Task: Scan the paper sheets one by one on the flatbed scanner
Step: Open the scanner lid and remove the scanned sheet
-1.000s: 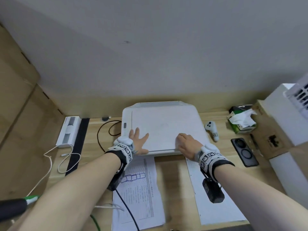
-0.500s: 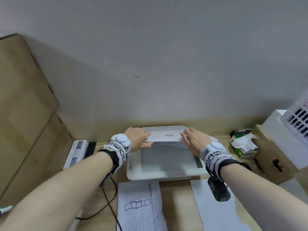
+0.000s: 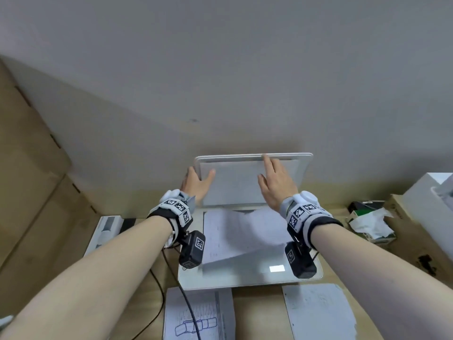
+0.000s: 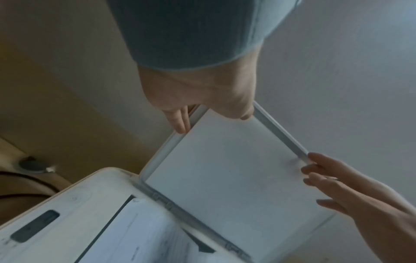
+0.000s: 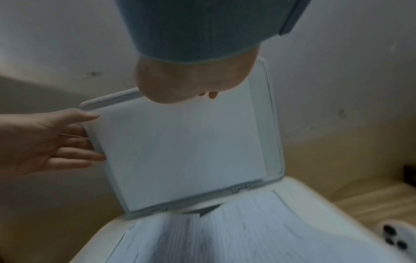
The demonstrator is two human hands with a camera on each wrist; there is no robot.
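At the far left of the wooden desk (image 3: 257, 312) a flat white bar-shaped device (image 3: 105, 231) lies beside the white flatbed scanner (image 3: 245, 278). On the lid's left edge the left hand (image 3: 197, 184) pinches the rim, thumb on the pale inner pad, fingers behind; the right wrist view shows those fingers wrapped round the edge, which the head view hides. The lid (image 3: 235, 185), a thin rounded-corner plastic panel, stands raised nearly upright. On the glass below lies a printed sheet (image 3: 235, 236), skewed. The right hand (image 3: 275, 185) lies spread, straight fingertips touching the lid's top rim. Two more sheets lie in front: one with a blue drawing (image 3: 196, 317), one almost blank (image 3: 318, 315). Only the head view shows the crumpled tissue box (image 3: 367, 222) at right.
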